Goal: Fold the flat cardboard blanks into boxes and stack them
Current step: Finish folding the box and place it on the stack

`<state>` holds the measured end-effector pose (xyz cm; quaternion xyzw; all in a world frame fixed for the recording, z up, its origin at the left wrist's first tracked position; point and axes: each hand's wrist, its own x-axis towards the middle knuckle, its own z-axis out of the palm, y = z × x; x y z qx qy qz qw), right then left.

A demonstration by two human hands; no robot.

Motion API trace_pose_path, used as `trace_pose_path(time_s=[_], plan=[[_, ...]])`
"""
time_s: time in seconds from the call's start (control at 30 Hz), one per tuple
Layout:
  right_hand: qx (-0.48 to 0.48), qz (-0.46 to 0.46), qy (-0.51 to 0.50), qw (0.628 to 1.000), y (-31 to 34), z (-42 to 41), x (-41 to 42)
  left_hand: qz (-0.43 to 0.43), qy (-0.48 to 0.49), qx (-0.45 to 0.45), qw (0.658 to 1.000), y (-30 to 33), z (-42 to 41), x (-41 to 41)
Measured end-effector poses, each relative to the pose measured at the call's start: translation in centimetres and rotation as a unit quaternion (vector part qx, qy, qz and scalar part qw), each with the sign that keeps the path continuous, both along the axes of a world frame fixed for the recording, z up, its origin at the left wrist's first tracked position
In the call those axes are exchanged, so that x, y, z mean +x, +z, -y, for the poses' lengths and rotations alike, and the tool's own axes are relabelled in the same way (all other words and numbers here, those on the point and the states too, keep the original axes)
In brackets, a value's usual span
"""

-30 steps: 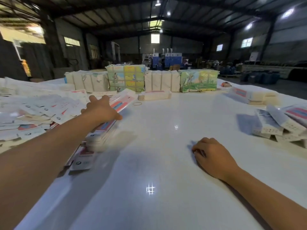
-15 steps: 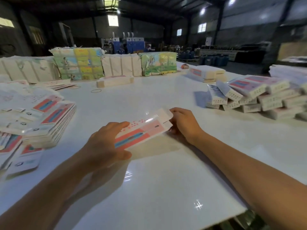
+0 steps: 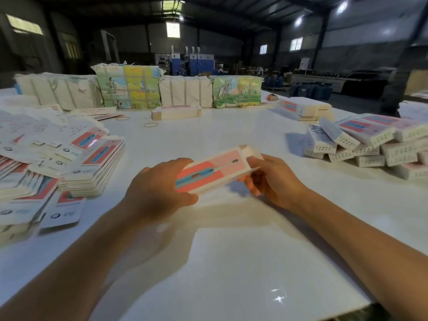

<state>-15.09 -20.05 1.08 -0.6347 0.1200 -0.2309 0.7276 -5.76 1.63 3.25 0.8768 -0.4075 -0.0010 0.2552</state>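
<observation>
I hold one cardboard blank point(image 3: 213, 170), pink and red with a blue stripe, just above the white table point(image 3: 231, 262). My left hand point(image 3: 157, 188) grips its near left end. My right hand point(image 3: 271, 177) grips its far right end, where a white flap stands partly raised. The blank looks partly opened into a sleeve. A heap of flat blanks point(image 3: 53, 158) lies at the left. A pile of folded boxes point(image 3: 370, 142) lies at the right.
Wrapped bundles point(image 3: 129, 89) line the table's far edge. In front of them lie a single folded box point(image 3: 176, 112) and two rubber bands point(image 3: 150, 124). More boxes point(image 3: 301, 108) sit at the far right. The table's near edge runs bottom right.
My left hand took a blank from the left heap and brought it to the middle. My right hand rose off the table and gripped its far end. The blank now looks puffed open.
</observation>
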Motion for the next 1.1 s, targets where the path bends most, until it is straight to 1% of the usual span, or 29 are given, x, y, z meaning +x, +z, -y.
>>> trace_pose_path(time_s=[0.03, 0.07, 0.1, 0.13, 0.17, 0.2, 0.3, 0.37, 0.5, 0.6, 0.67, 0.73, 0.8, 0.9, 1.03, 1.1], plan=[[-0.013, 0.010, -0.057, 0.998, 0.1, 0.0, -0.1, -0.002, 0.012, -0.002, 1.000, 0.0, 0.0, 0.1], [-0.051, 0.022, -0.127, 0.990, 0.1, 0.1, -0.3, -0.007, 0.025, -0.008, 1.000, -0.1, 0.1, 0.4], [-0.108, 0.031, -0.194, 0.975, 0.2, 0.2, -0.5, -0.015, 0.036, -0.017, 0.999, -0.1, 0.0, 0.6], [-0.166, 0.039, -0.239, 0.956, 0.2, 0.2, -0.8, -0.022, 0.044, -0.024, 0.999, -0.1, 0.0, 0.8], [-0.217, 0.045, -0.256, 0.941, 0.2, 0.0, -1.0, -0.023, 0.050, -0.025, 0.998, -0.2, 0.0, 0.9], [-0.260, 0.050, -0.246, 0.933, 0.2, -0.5, -1.2, -0.020, 0.053, -0.024, 0.998, -0.2, 0.0, 0.9], [-0.338, 0.053, -0.188, 0.921, -0.2, -2.4, -1.0, -0.007, 0.052, -0.019, 0.998, -0.4, 0.4, 0.8], [-0.351, 0.046, -0.179, 0.918, -0.3, -3.1, -0.8, -0.005, 0.048, -0.016, 0.999, -0.5, 0.6, 0.7], [-0.355, 0.029, -0.199, 0.913, -0.3, -3.1, -0.9, 0.016, 0.048, 0.000, 0.999, -0.7, 0.6, 0.4], [-0.326, 0.028, -0.206, 0.922, -0.1, -2.9, -0.9, 0.091, 0.065, 0.000, 0.994, -1.2, 0.9, -0.2], [-0.278, 0.027, -0.176, 0.944, 0.1, -2.8, -0.8, 0.156, 0.062, -0.009, 0.986, -1.7, 1.2, -0.6], [-0.247, -0.002, -0.144, 0.958, -0.1, -2.5, -0.6, 0.214, 0.044, -0.013, 0.976, -2.2, 1.5, -0.8], [-0.269, -0.023, -0.132, 0.954, -0.3, -2.3, -0.5, 0.223, 0.044, -0.002, 0.974, -2.4, 1.6, -0.8], [-0.303, -0.006, -0.149, 0.941, -0.2, -2.6, -0.6, 0.237, 0.057, -0.018, 0.970, -2.3, 1.8, -1.0], [-0.378, -0.027, -0.147, 0.914, -0.3, -2.9, -0.6, 0.327, 0.001, -0.086, 0.941, -2.6, 2.2, -1.9], [-0.392, -0.024, -0.142, 0.909, -0.4, -2.9, -0.5, 0.333, -0.009, -0.085, 0.939, -2.5, 2.2, -2.1]])
